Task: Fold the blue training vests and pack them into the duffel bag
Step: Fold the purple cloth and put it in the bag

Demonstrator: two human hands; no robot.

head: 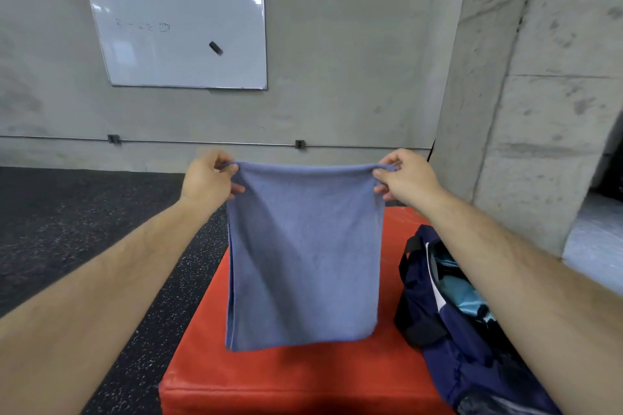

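A blue vest (303, 256), doubled over into a flat rectangle, hangs in the air above a red padded box (269, 381). My left hand (207, 180) pinches its top left corner and my right hand (403, 178) pinches its top right corner, so the top edge is stretched level between them. The navy duffel bag (468, 357) stands open on the right side of the box, under my right forearm. Light blue fabric (467, 293) shows inside its mouth.
The red box stands on a dark speckled rubber floor (84, 229). A grey concrete wall with a whiteboard (178, 23) is straight ahead, and a concrete pillar (526, 94) rises at the right behind the bag.
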